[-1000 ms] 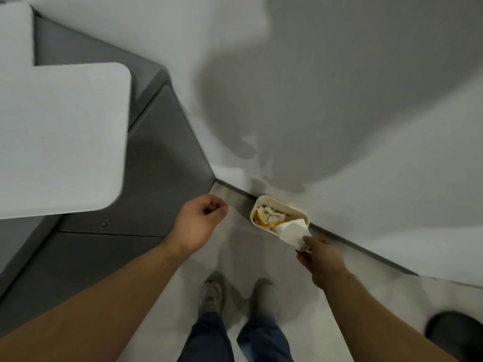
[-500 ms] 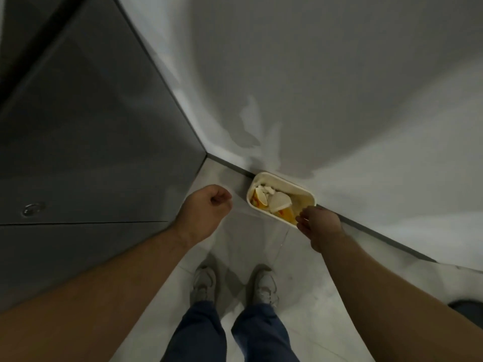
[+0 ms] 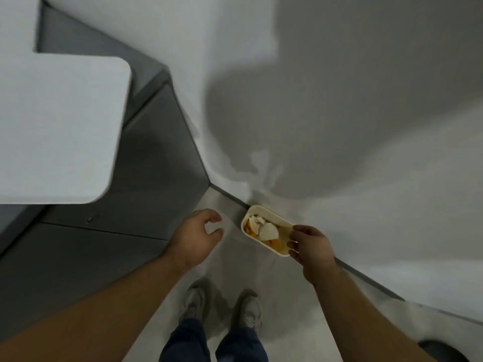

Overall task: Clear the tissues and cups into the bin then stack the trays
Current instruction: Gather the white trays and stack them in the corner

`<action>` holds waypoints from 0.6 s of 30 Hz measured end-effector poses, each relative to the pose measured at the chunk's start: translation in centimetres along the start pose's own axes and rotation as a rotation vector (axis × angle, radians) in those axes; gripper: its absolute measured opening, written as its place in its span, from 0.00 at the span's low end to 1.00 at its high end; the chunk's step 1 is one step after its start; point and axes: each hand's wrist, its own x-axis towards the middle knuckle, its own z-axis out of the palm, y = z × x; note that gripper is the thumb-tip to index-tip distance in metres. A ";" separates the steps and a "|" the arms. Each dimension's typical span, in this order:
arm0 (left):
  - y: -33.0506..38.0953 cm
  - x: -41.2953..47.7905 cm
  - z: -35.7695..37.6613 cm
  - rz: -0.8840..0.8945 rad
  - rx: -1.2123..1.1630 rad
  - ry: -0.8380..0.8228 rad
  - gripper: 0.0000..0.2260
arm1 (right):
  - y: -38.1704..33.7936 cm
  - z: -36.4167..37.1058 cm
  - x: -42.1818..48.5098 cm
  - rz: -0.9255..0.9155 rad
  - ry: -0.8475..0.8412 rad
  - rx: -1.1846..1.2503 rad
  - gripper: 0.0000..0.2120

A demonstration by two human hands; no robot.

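**Between our hands, the bin (image 3: pixel 271 215)**

Our left hand (image 3: pixel 194 236) hangs loosely curled, empty. The bin hugs the wall (image 3: pixel 339 131), long axis slanting down-right. Our right hand (image 3: pixel 311 246), half open, seemingly empty, sits nearer, over its right end.

Pale corner, one splash of orange.
Cream bin (image 3: pixel 277 221) holds white tissue (image 3: pixel 268 231) and orange scraps (image 3: pixel 275 244); white wall (image 3: pixel 366 74) and tabletop (image 3: pixel 57 126), grey panel (image 3: pixel 156 158), dark blue trousers (image 3: pixel 235 343), off-white shoes (image 3: pixel 194 301).

No legible text or labels anywhere.
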 end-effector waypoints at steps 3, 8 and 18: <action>2.5 -2.7 -2.9 0.055 0.058 0.038 0.11 | -3.7 -0.2 -5.3 -0.103 -0.059 0.001 0.07; 7.1 -7.9 -9.4 0.139 0.108 0.143 0.13 | -10.8 0.1 -14.1 -0.350 -0.107 -0.166 0.04; 8.8 -17.5 -24.1 0.109 0.075 0.518 0.10 | -20.3 6.5 -28.1 -0.765 -0.364 -0.303 0.06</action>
